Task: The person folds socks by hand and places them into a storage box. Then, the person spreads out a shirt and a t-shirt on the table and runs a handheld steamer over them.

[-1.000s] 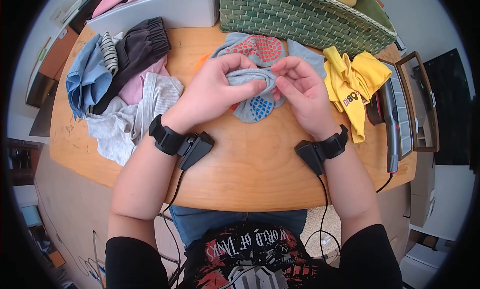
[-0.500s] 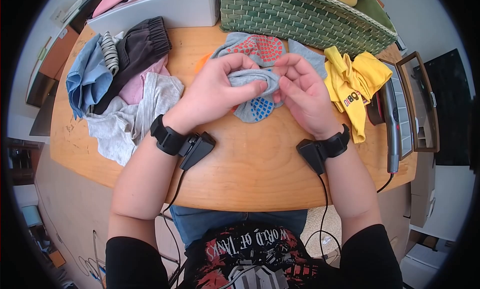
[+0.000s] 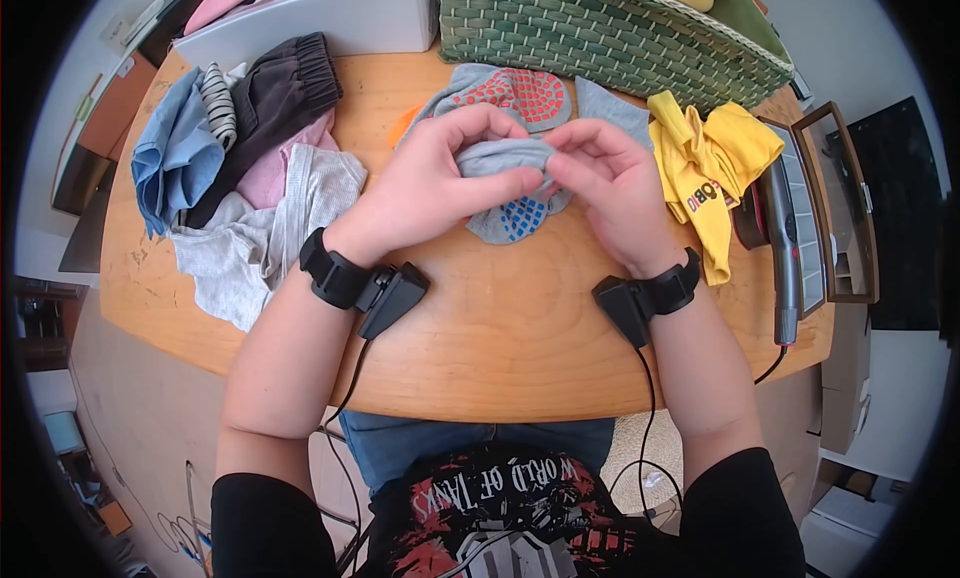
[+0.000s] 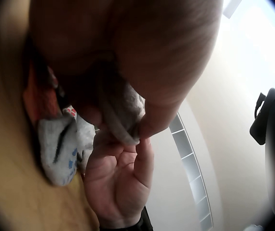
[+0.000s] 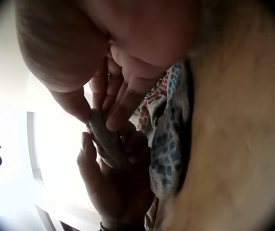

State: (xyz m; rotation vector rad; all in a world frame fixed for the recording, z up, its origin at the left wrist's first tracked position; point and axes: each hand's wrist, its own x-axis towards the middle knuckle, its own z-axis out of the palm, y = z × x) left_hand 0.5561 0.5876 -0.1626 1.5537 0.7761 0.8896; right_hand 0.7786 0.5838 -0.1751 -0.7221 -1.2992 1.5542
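A bunched grey sock (image 3: 503, 158) is held above the table between both hands. My left hand (image 3: 425, 183) grips its left part, thumb across the front. With thumb and fingertips, my right hand (image 3: 620, 193) pinches its right end; the right wrist view shows this pinch on the grey fabric (image 5: 103, 137). Beneath lie a grey sock with blue dots (image 3: 522, 218) and one with red dots (image 3: 530, 96). In the left wrist view, the blue-dotted sock (image 4: 58, 149) lies on the table beside the hands.
At the left is a pile with blue cloth (image 3: 180, 158), dark trousers (image 3: 285, 103) and light grey cloth (image 3: 235, 258). Yellow clothing (image 3: 710, 178) lies right, near a dark handheld appliance (image 3: 786, 268). A green woven basket (image 3: 600, 38) and a white bin (image 3: 330, 23) stand behind.
The right hand's fingers have curled closer round the sock's end, and its thumb has shifted slightly left. The held fabric looks smoother and more gathered; the left hand has barely moved.
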